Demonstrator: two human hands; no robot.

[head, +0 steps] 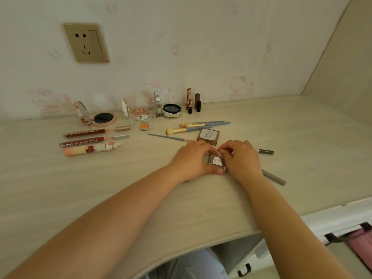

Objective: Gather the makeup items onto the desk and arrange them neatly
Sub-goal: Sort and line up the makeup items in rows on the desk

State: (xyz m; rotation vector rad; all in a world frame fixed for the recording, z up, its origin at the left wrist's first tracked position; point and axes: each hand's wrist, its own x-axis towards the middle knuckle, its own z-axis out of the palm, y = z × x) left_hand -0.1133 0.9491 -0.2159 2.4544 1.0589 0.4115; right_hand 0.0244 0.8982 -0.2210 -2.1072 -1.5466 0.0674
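A small clear case [216,161] is pinched between both hands on the bench [60,188], the left hand [194,158] curled round its left side and the right hand [239,158] gripping its right edge. A brown palette [208,136] lies just behind, brushes [193,127] beyond it. Two pencils [273,176] are partly hidden under the right hand. Lip glosses [88,138] lie in a row at left; compacts [104,118] and lipsticks [193,102] stand by the wall.
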